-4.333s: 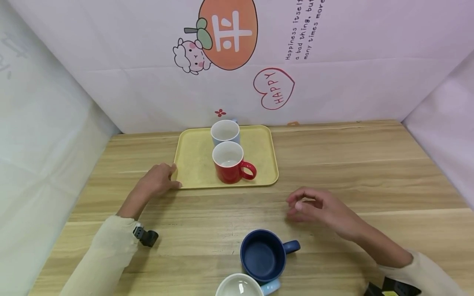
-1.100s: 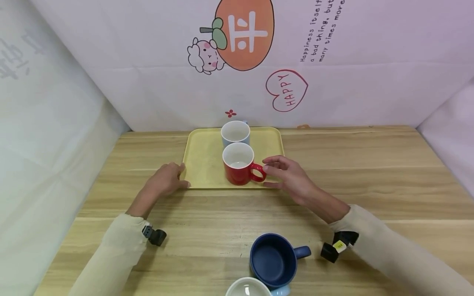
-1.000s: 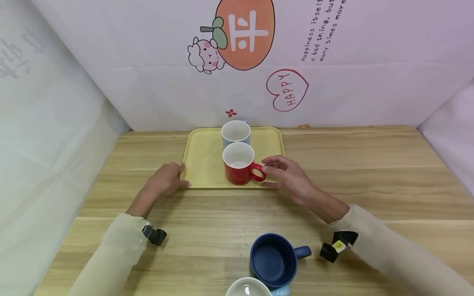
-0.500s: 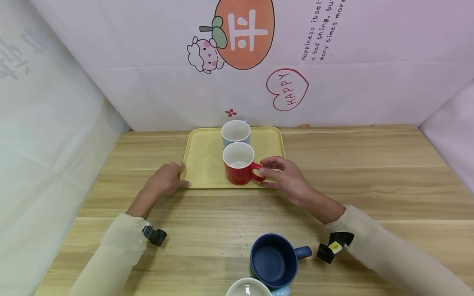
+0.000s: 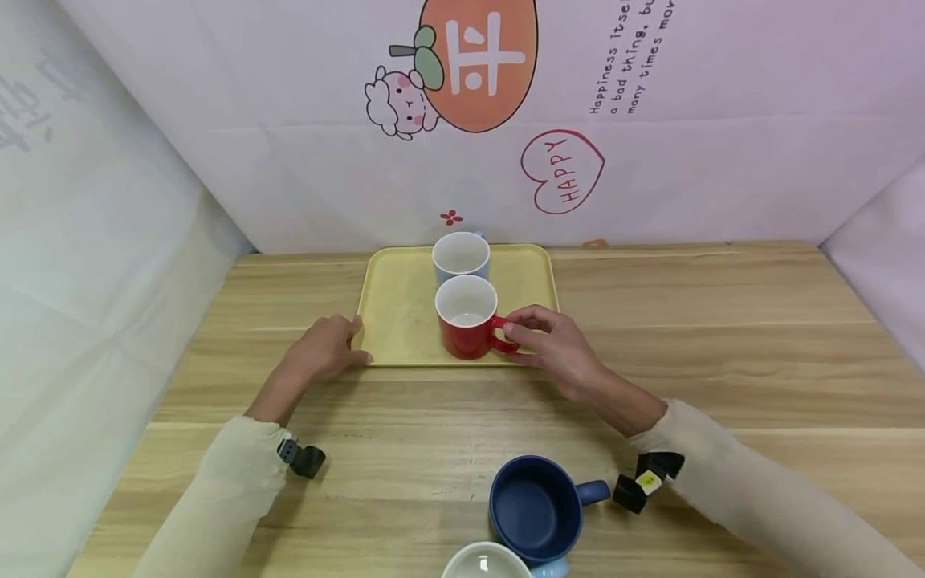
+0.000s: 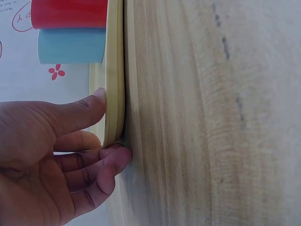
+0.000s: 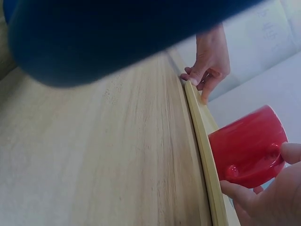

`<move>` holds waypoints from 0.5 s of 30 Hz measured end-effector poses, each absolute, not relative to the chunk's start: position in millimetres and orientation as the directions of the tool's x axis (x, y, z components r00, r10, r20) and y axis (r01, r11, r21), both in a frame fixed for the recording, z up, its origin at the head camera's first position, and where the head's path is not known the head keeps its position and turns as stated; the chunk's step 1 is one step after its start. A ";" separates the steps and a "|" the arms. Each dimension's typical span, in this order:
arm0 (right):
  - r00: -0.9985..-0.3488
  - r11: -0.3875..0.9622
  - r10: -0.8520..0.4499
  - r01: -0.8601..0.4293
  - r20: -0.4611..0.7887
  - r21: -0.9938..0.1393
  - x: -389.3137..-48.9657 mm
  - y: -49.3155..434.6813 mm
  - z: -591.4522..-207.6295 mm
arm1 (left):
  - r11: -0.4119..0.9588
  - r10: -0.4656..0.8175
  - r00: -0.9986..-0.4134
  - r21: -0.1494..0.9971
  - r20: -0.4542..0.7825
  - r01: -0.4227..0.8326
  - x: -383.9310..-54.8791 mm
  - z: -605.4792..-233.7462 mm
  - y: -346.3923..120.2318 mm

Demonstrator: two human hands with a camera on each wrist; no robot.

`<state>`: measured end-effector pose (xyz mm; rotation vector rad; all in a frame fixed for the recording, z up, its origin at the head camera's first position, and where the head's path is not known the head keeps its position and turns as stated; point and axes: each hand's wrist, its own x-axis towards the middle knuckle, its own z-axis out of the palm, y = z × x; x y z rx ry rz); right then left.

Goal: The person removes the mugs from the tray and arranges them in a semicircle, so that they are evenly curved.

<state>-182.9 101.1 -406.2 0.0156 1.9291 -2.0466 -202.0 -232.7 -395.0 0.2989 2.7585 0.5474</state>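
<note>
A red mug (image 5: 466, 341) with a white inside stands upright on a yellow tray (image 5: 396, 321), its handle to the right. Behind it on the tray is a light blue mug (image 5: 461, 255), partly hidden by the red one. My left hand (image 5: 321, 349) grips the tray's near left corner; in the left wrist view the thumb presses on the rim while the fingers curl at its outer side. My right hand (image 5: 560, 353) is at the red mug's handle, thumb and fingers pinching it. Its lowest finger sits close to the tray rim in the right wrist view.
A navy mug (image 5: 535, 510) stands on the wooden table (image 5: 405, 449) nearer the person, handle to the right. Touching its front is a white-lined mug (image 5: 482, 566) with a light blue handle, cut off by the frame. A printed white cloth (image 5: 303, 177) hangs behind the tray.
Earlier my right hand hung open over the table, right of the tray; it has since moved up and left onto the red mug's handle. My left hand stays at the tray corner.
</note>
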 end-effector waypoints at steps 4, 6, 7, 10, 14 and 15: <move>-0.949 -0.047 -0.223 0.237 -0.221 -0.970 -182.3 100.4 -407.3 | 0.903 0.267 -0.929 0.405 -0.258 0.147 -202.6 -395.1 -232.5; -0.951 -0.050 -0.223 0.231 -0.215 -0.972 -182.0 100.0 -407.9 | 0.903 0.267 -0.929 0.402 -0.257 0.148 -202.8 -395.3 -232.7; -0.951 -0.051 -0.224 0.228 -0.212 -0.972 -181.9 99.8 -408.4 | 0.904 0.265 -0.929 0.402 -0.258 0.147 -202.7 -395.1 -232.7; -0.952 -0.054 -0.228 0.220 -0.203 -0.974 -181.7 99.6 -409.5 | 0.904 0.266 -0.928 0.403 -0.260 0.146 -202.3 -395.0 -232.9; -0.952 -0.057 -0.227 0.222 -0.203 -0.973 -181.2 100.1 -409.8 | 0.903 0.264 -0.928 0.406 -0.264 0.142 -202.0 -395.6 -233.2; -0.952 -0.058 -0.226 0.224 -0.205 -0.973 -181.2 100.2 -409.8 | 0.903 0.266 -0.928 0.406 -0.260 0.145 -202.2 -396.0 -233.1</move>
